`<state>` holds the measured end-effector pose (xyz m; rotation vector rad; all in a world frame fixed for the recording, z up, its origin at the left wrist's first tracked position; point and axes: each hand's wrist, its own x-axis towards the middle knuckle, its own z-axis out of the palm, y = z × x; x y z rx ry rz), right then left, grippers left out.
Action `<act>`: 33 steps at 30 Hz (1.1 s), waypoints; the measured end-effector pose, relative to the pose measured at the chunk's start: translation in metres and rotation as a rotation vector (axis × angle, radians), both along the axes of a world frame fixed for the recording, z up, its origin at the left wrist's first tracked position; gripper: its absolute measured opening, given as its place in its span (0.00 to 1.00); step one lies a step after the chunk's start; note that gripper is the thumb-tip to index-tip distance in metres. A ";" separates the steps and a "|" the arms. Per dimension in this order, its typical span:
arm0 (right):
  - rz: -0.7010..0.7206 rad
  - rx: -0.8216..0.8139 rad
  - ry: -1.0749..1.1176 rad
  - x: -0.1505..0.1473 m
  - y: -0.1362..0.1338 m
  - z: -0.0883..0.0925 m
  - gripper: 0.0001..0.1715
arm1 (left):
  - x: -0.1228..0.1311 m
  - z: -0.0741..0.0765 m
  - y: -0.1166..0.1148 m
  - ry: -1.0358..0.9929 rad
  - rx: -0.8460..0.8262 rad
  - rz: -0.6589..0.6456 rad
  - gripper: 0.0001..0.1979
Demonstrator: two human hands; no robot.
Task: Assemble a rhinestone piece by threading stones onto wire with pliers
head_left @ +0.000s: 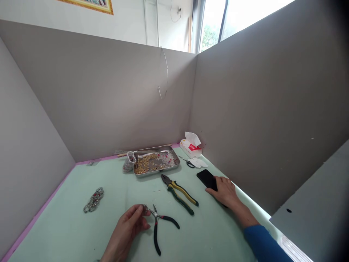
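Note:
My left hand (pixel 130 222) is closed in a pinch on a small metal ring-like piece (pixel 145 207), partly hidden by the fingertips. Right beside it, small black-handled pliers (pixel 156 215) lie on the table with their jaws apart. At the right, my right hand (pixel 225 192) grips a black phone (pixel 205 177) by its sides, the phone lying flat or nearly so on the tabletop. Between the hands rest larger combination pliers (pixel 180 193) with green and yellow handles. A bundled chain of metal links with red beads (pixel 94 200) lies on the left.
A metal tray (pixel 156 171) of gold, clear and red beads stands at the back, a bag of beads (pixel 128 164) against its left end. Scissors (pixel 190 164), a crumpled tissue (pixel 198 162) and a tissue pack (pixel 190 148) sit at the back right. Grey partitions (pixel 131 98) enclose the table.

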<state>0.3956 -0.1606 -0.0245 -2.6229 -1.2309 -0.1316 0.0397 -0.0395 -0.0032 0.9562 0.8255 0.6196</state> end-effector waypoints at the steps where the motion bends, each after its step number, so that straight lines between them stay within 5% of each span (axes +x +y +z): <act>1: 0.005 0.018 -0.021 -0.010 0.002 0.005 0.36 | 0.000 0.000 0.000 -0.006 0.004 0.001 0.14; 4: 0.152 0.170 -0.073 -0.058 0.012 0.021 0.25 | 0.001 -0.001 0.001 -0.009 0.017 -0.015 0.14; 6: 0.401 0.204 0.045 -0.101 0.019 0.029 0.17 | 0.000 -0.001 0.001 -0.003 0.026 -0.031 0.14; 8: 0.616 0.172 0.155 -0.143 0.024 0.031 0.19 | 0.000 0.000 0.000 -0.004 0.033 -0.032 0.13; 13: 0.765 0.111 0.262 -0.204 0.025 0.026 0.31 | -0.002 0.002 0.001 -0.024 0.065 0.007 0.13; 19: 0.754 0.048 0.256 -0.216 0.027 0.024 0.21 | -0.001 0.002 0.002 -0.038 0.065 0.041 0.14; 29: 0.781 0.125 0.237 -0.206 0.033 0.012 0.32 | 0.000 0.006 0.000 -0.092 0.017 0.178 0.15; 33: 0.702 0.340 0.630 -0.198 0.040 0.010 0.26 | -0.001 0.005 0.001 -0.121 -0.007 0.205 0.14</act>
